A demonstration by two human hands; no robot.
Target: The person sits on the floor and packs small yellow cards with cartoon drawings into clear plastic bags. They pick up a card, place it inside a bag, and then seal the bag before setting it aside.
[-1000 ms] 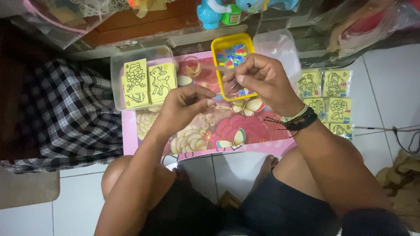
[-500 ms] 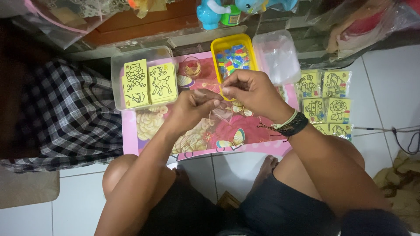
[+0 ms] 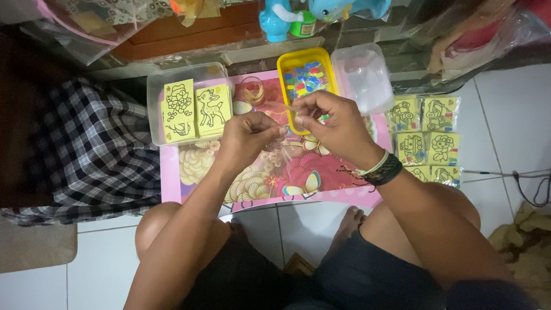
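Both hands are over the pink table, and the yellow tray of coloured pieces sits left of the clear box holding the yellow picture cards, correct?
Not quite. In the head view the yellow tray of coloured pieces sits right of the clear plastic box holding the yellow picture cards. The left hand and right hand are over the pink table.

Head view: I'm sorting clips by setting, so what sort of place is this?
Probably a home or small stall floor used for craft work. The person sits on white floor tiles at a low pink table, with yellow picture cards in a clear box and bagged card packs beside it.
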